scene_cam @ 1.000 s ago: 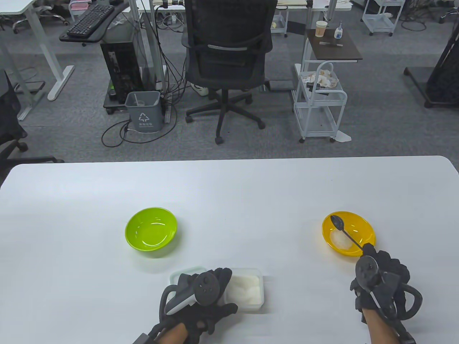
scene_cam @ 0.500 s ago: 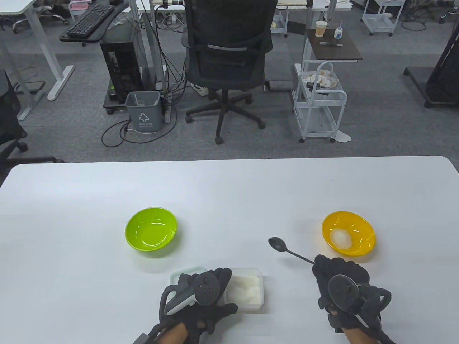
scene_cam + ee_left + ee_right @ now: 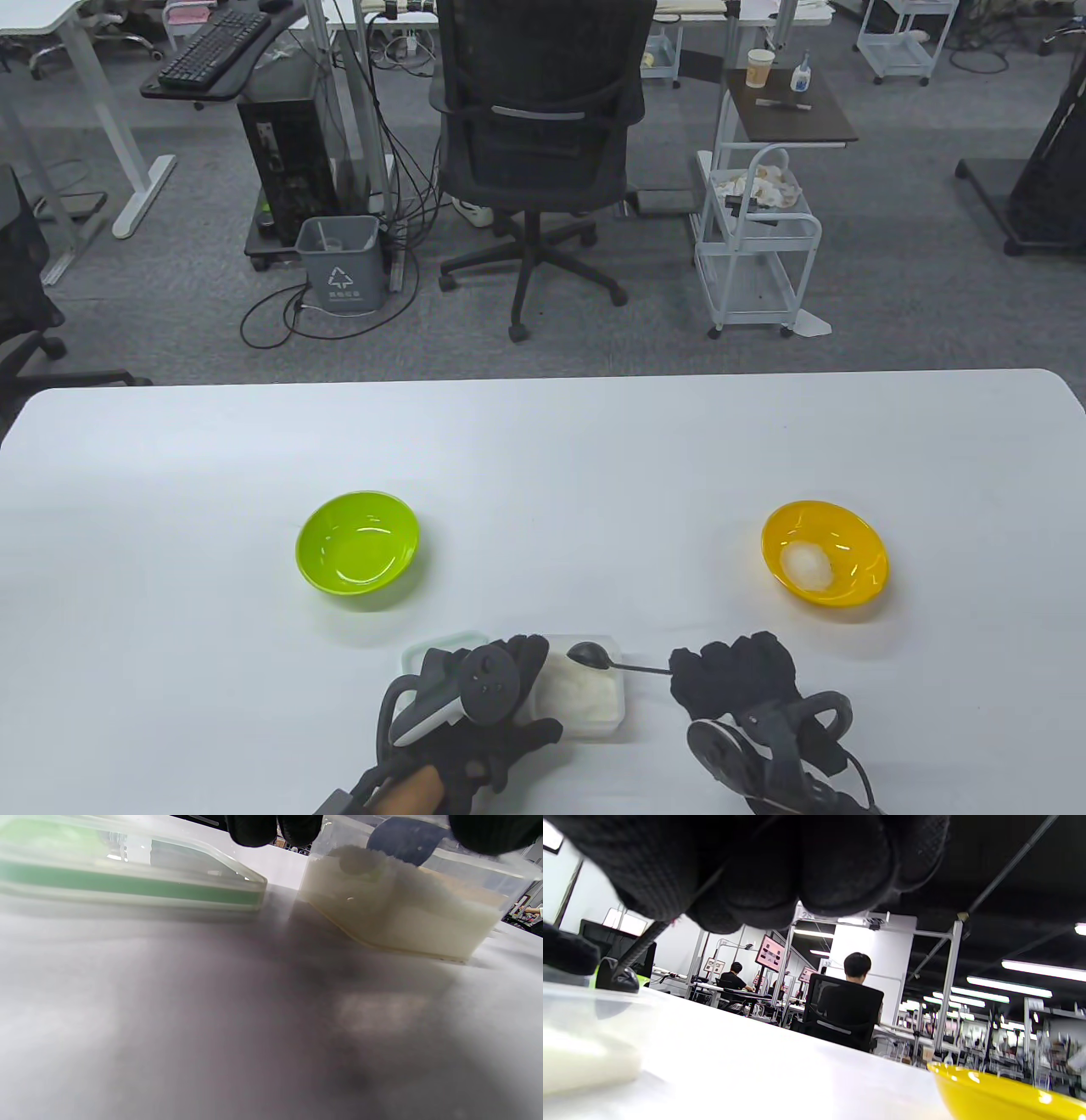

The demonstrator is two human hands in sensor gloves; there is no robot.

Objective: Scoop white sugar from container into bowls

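Both gloved hands lay low at the near edge. The left hand (image 3: 484, 705) rested with fingers (image 3: 275, 827) curled forward. The right hand (image 3: 736, 679) was closed, fingers (image 3: 755, 870) bunched, pointing leftward.

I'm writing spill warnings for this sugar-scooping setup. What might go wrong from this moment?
1. The spoon sits at the container's far rim; a careless dig could flick sugar onto the table.
2. The green bowl lies beyond the left hand, so a loaded spoon may have to pass over it and shed grains.
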